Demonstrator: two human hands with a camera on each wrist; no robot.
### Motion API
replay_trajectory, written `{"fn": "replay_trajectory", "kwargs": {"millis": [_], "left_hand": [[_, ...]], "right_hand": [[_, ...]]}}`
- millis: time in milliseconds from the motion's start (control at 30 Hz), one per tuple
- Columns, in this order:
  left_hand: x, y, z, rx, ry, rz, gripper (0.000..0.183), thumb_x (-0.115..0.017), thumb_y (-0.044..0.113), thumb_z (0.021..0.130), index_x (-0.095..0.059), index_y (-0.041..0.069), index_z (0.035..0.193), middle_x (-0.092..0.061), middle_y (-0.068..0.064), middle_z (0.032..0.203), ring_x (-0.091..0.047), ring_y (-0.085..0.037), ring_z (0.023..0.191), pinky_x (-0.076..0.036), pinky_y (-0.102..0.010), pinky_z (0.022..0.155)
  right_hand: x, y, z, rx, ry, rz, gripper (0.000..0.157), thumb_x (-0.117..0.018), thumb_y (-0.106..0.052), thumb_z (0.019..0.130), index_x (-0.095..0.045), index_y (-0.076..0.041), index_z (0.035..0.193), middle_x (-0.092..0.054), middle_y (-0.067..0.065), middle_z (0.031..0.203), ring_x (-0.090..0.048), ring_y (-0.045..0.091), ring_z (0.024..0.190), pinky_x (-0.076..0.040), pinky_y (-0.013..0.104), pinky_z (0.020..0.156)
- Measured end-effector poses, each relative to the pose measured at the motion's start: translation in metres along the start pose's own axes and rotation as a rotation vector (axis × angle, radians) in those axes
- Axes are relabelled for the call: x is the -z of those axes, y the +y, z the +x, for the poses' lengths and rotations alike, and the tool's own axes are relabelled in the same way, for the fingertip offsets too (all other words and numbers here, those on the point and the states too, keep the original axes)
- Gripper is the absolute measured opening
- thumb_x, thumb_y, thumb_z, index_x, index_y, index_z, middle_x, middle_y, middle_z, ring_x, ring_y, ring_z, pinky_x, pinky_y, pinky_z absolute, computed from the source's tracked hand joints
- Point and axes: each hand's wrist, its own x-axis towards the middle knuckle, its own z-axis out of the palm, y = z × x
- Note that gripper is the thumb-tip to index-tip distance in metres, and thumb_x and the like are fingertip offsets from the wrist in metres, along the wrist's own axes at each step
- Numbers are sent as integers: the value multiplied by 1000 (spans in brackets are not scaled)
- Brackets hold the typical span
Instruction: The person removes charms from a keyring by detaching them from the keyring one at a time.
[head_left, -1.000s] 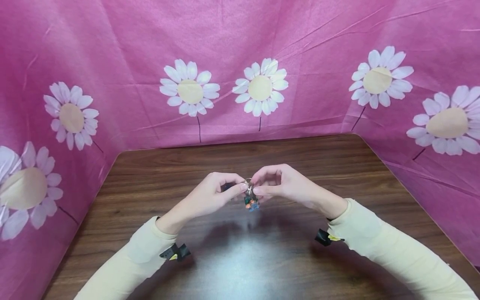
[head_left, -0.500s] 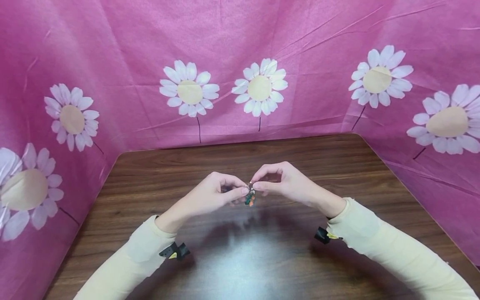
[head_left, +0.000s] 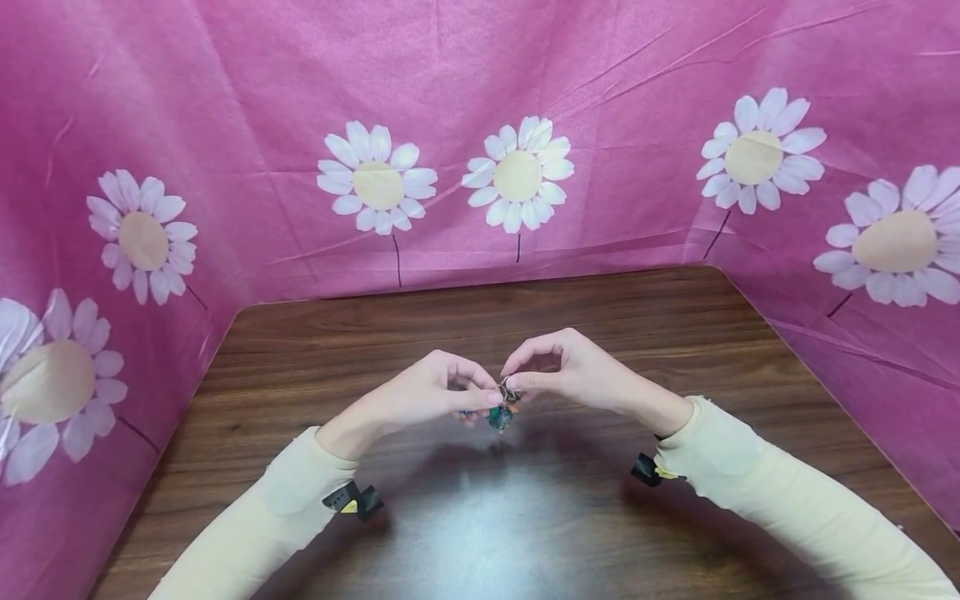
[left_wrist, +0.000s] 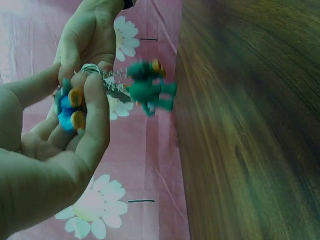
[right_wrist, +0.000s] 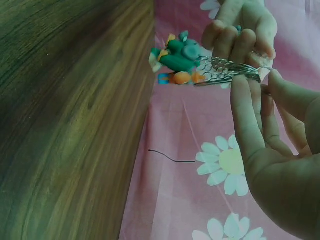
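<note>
Both hands meet over the middle of the table around a bunch of small figure keychains. My right hand (head_left: 585, 375) pinches their metal rings (right_wrist: 255, 75) between thumb and fingers. My left hand (head_left: 420, 390) pinches at the rings from the other side, and a blue figure with orange feet (left_wrist: 70, 112) lies within its fingers. From the rings, thin chains (right_wrist: 220, 70) lead to a green figure (left_wrist: 150, 90) and an orange-and-blue figure (right_wrist: 181, 78), which hang below the fingertips. Fingers partly cover the rings.
A dark wood-grain table (head_left: 337, 333) spreads under the hands. Pink cloth (head_left: 450, 67) printed with white daisies rises along its back and both sides. Each pale sleeve carries a black wrist camera, one at the left (head_left: 367, 502) and one at the right (head_left: 645, 470).
My left hand has shifted slightly right and down, and the bunch hangs lower. A blue-and-orange figure now shows under the left fingers, apart from the green one.
</note>
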Motion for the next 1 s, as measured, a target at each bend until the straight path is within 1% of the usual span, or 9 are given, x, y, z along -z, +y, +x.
{"fn": "replay_trajectory", "kwargs": {"millis": [167,267,367,500,600,700,800,900,1000], "left_hand": [[-1,-1,0,-66,151,119,15,-77,27,92,-80,14,99,-75,-1,81,-66,-18,71,-55,-31,63],[-1,-2,0,-92,236,186,14,-78,30,91,-82,18,96,-76,7,83,-65,-14,72,-54,-29,61],[-1,-2,-1,-99,290,230,12,-80,31,89,-82,22,96,-76,10,84,-54,-7,61,-44,-23,53],[-3,-3,0,-126,256,236,11,-78,25,91,-82,20,100,-77,6,85,-42,-5,54,-33,-22,47],[-4,-5,2,-149,214,230,12,-77,23,92,-81,17,102,-77,4,85,-49,-4,57,-37,-21,49],[-6,-6,3,-149,208,225,13,-78,26,92,-81,18,101,-77,7,85,-56,-5,62,-42,-21,52],[-7,-6,4,-130,217,198,13,-79,27,90,-82,18,99,-76,8,84,-63,-15,64,-49,-23,54],[-8,-5,5,-110,219,149,12,-79,24,90,-81,14,98,-77,2,87,-73,-26,76,-59,-31,66],[-8,-3,5,-93,215,98,11,-78,20,92,-81,12,98,-77,-5,89,-73,-29,77,-62,-39,69]], "right_hand": [[1,-4,0,-39,32,-52,22,-79,-4,88,-73,-1,109,-76,9,94,-74,30,82,-61,43,76],[1,-6,0,-62,42,-52,26,-80,-4,86,-72,-2,111,-76,9,95,-74,28,84,-61,41,78],[1,-6,0,-77,37,-36,27,-81,-5,86,-72,-2,112,-76,10,96,-74,33,86,-61,40,78],[1,-4,0,-97,36,6,27,-80,-5,87,-71,1,112,-76,13,96,-72,42,87,-61,41,78],[2,-4,-1,-122,54,49,28,-81,-4,86,-71,2,111,-76,15,96,-73,39,87,-61,42,79],[3,-5,-1,-142,71,92,28,-82,-4,85,-71,2,110,-75,17,96,-75,30,85,-61,44,79],[3,-5,-1,-153,77,128,28,-82,-4,85,-71,3,109,-75,18,95,-75,29,84,-61,47,80],[3,-3,0,-151,74,163,26,-80,-3,86,-70,5,109,-74,18,95,-75,29,83,-60,50,80],[3,1,0,-147,71,194,26,-79,-2,87,-69,7,110,-74,17,98,-75,26,84,-59,52,81]]}}
